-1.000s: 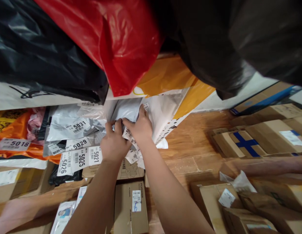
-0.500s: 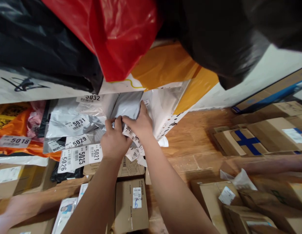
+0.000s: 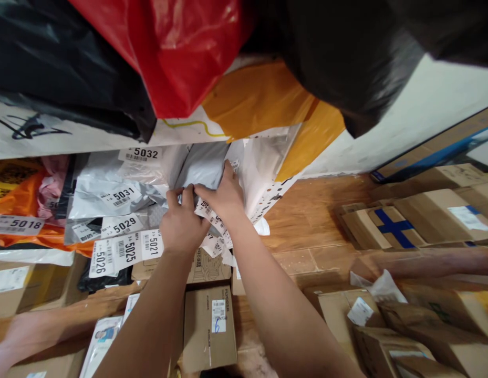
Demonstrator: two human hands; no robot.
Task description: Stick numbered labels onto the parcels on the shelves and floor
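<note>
A grey mailing bag lies on the lower shelf, between other bagged parcels. At its near left edge is my left hand, fingers bent and closed on the bag's edge; the fingertips are partly hidden. My right hand grips the same bag from the right, its thumb reaching toward the left fingers. Between the two hands runs a strip of printed number labels, hanging down past the right wrist. What pins the strip's upper end is hidden. Just left lie a clear-wrapped parcel labelled 5032 and a grey bag labelled 5031.
A red bag and black bags overhang from the shelf above. Labels 5025 and 5026 hang at the shelf's front. Cartons stand on the wooden floor below, with more boxes at the right.
The view has shifted slightly, so the scene sits a little further left and up. Both hands keep nearly the same place on the grey mailing bag.
</note>
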